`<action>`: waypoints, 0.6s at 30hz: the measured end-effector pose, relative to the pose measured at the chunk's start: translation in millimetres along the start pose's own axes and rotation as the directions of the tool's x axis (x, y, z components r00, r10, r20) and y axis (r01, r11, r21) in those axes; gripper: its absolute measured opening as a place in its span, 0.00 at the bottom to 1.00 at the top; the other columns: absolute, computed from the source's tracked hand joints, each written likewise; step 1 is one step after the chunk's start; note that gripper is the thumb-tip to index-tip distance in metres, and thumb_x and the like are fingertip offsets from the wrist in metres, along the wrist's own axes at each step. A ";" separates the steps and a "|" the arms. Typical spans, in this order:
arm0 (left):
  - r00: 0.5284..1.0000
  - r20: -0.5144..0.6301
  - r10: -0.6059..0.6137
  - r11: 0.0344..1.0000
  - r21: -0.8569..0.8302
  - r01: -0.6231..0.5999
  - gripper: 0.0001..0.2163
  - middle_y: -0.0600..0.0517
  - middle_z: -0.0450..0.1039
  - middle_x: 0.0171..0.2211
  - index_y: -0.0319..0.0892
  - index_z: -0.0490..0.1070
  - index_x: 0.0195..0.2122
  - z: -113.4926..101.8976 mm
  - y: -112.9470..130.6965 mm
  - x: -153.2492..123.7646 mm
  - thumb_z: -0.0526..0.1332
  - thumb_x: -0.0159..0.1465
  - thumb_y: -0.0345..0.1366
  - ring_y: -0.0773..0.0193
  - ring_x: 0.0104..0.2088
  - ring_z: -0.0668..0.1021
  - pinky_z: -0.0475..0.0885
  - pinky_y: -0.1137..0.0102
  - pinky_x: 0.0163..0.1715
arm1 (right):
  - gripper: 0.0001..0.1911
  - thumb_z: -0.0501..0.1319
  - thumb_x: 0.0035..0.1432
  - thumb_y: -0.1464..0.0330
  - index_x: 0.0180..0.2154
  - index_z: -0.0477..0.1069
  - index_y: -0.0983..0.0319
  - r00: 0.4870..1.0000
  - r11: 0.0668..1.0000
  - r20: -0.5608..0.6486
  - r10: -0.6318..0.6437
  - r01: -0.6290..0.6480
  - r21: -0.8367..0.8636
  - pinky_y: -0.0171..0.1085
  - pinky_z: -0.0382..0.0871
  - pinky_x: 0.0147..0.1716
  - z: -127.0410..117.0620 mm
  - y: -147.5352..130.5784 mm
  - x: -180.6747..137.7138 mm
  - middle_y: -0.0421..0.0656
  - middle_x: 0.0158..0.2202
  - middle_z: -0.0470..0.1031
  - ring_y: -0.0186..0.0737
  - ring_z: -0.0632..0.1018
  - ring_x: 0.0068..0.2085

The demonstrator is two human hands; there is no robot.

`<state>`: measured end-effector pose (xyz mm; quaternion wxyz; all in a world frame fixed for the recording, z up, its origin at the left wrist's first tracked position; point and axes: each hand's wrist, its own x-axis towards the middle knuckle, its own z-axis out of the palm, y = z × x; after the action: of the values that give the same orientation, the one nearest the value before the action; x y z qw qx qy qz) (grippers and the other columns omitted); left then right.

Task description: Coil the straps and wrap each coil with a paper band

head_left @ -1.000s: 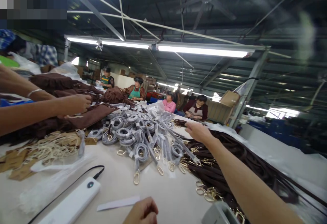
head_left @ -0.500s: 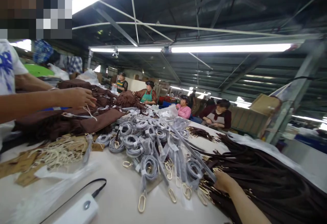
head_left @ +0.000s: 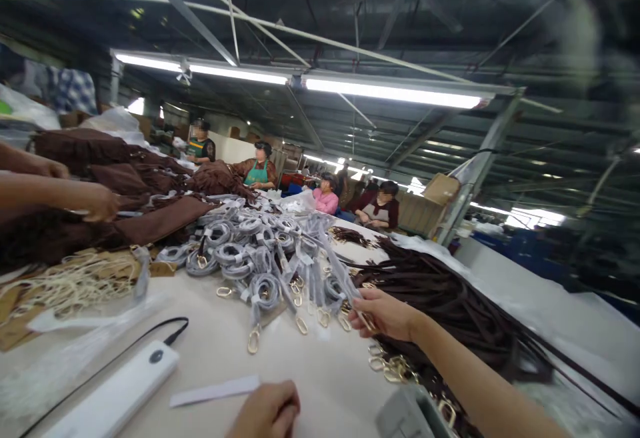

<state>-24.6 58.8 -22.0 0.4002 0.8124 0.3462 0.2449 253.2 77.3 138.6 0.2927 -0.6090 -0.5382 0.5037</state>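
Note:
My right hand (head_left: 383,315) pinches the end of a long strap in grey plastic wrap (head_left: 337,268), with a gold-coloured clasp at the fingers. That strap stretches back to a heap of coiled, grey-wrapped straps (head_left: 233,258) with gold clasps. My left hand (head_left: 270,411) is low at the front edge of view, fingers curled; whatever they hold is hidden. A flat white strip (head_left: 215,391) ends against or just behind its knuckles; I cannot tell whether it is gripped. Dark brown straps (head_left: 450,298) with gold clasps lie beyond and under my right forearm.
At the left, a co-worker's hands (head_left: 97,201) are over brown fabric pieces (head_left: 155,221). Cream cords on brown card tags (head_left: 75,285) lie nearby. A white device (head_left: 120,385) with a black cord and a grey plastic object (head_left: 407,415) stand at the front. Several people sit behind.
The view has turned right. My left hand, the white strip and the grey plastic object have come into view. My right hand has drawn the grey-wrapped strap's end nearer. The co-worker's hands have shifted.

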 end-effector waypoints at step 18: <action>0.638 -0.049 0.768 0.608 0.366 -0.704 0.12 0.46 0.76 0.53 0.44 0.72 0.48 20.0 96.6 -23.2 0.53 0.68 0.29 0.53 0.59 0.71 0.59 0.51 0.61 | 0.26 0.73 0.45 0.68 0.47 0.69 0.62 0.992 0.794 0.125 -0.015 -0.064 0.604 0.33 0.70 0.27 157.9 84.9 -191.4 0.46 0.40 0.79 0.41 0.81 0.36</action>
<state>9.5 -11.0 43.1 0.0917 0.9057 0.0521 0.4106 153.8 -155.1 68.7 0.4322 -0.4578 -0.3572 0.6900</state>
